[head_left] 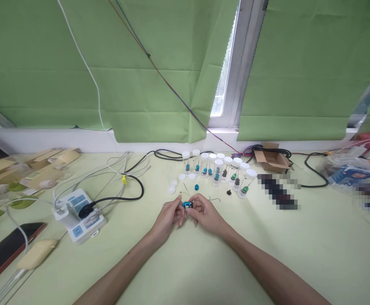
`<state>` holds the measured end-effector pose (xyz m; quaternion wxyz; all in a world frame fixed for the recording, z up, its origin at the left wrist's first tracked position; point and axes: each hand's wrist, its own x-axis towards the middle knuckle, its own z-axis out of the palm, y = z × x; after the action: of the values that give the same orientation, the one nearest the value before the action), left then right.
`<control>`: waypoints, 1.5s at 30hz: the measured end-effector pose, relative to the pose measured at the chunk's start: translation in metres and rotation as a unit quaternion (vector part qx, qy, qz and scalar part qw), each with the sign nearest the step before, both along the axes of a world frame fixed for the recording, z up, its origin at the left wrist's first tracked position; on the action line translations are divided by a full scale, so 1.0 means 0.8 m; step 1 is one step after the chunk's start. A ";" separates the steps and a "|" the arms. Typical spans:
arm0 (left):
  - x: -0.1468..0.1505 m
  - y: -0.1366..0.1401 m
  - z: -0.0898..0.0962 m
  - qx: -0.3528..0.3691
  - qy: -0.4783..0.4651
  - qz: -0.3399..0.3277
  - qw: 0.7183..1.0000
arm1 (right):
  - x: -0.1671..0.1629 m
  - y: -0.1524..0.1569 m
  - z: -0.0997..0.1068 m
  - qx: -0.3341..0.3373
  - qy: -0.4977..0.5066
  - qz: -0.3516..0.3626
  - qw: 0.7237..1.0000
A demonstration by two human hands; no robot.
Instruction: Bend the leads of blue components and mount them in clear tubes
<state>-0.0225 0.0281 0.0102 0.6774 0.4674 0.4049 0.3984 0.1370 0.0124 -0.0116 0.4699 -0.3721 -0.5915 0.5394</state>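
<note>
A small shiny blue part (187,204) is pinched between the fingertips of both hands, above the middle of the table. My left hand (168,215) is closed on its left end, and a thin pale wire or rod sticks out beside the thumb. On the right end, my right hand (207,213) grips with thumb and fingers. Just beyond the hands lie a loose blue piece (196,187), a small black piece (229,192) and a thin bent metal rod (215,199). Fingers cover some of the held part, so its exact kind is unclear.
Several clear tubes (216,176) with white caps stand behind my hands, holding blue, green and dark parts. Loose white caps (172,188) lie beside them. A power strip (79,216) with cables is at left, a phone (9,245) nearer, and an opened cardboard box (272,160) back right.
</note>
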 end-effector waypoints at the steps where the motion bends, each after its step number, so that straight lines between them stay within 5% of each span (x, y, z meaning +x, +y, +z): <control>1: 0.000 0.000 0.000 -0.001 0.001 -0.001 1.000 | 0.000 0.000 0.000 0.001 0.001 0.000 1.000; 12: 0.002 -0.002 0.004 0.009 -0.003 -0.001 1.000 | 0.001 0.001 0.004 0.012 -0.061 0.008 0.998; 45: 0.000 -0.002 0.000 0.006 -0.002 -0.003 1.000 | 0.001 0.000 0.000 0.012 -0.012 0.009 1.000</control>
<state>-0.0223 0.0266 0.0104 0.6763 0.4720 0.4001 0.3996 0.1376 0.0122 -0.0118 0.4624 -0.3671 -0.6067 0.5323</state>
